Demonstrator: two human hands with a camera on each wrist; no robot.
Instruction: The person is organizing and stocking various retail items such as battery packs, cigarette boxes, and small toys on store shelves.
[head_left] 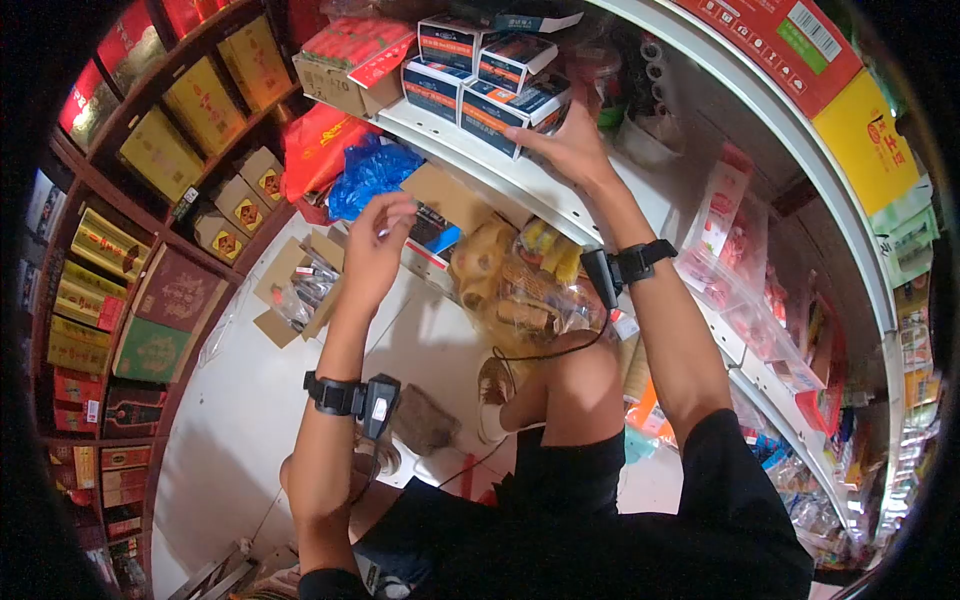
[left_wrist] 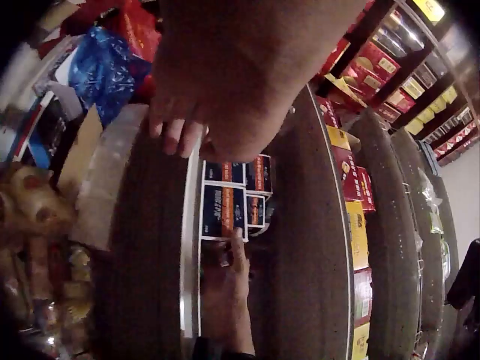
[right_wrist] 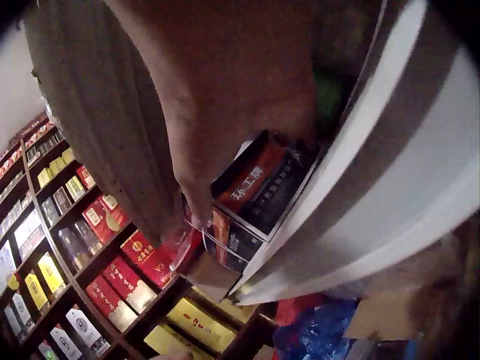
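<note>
On the white shelf, several dark blue and orange boxes stand stacked in two layers. My right hand [head_left: 575, 148] grips the right end of the front lower box [head_left: 490, 118], its thumb along the front side. Close up in the right wrist view, that hand covers part of the box [right_wrist: 259, 187]. My left hand [head_left: 378, 245] hovers before the shelf edge, fingers loosely curled, near a blue plastic bag [head_left: 372, 172]. Its fingertips show in the left wrist view, where the stacked boxes [left_wrist: 223, 210] appear beyond it.
Left of the boxes sits a carton with red-topped packs [head_left: 355, 55]. Below the shelf lie bagged goods [head_left: 520, 270] and an open carton of small packets [head_left: 305, 290]. A dark wooden rack [head_left: 150, 240] of gift boxes lines the left; plastic bins [head_left: 735, 240] stand right.
</note>
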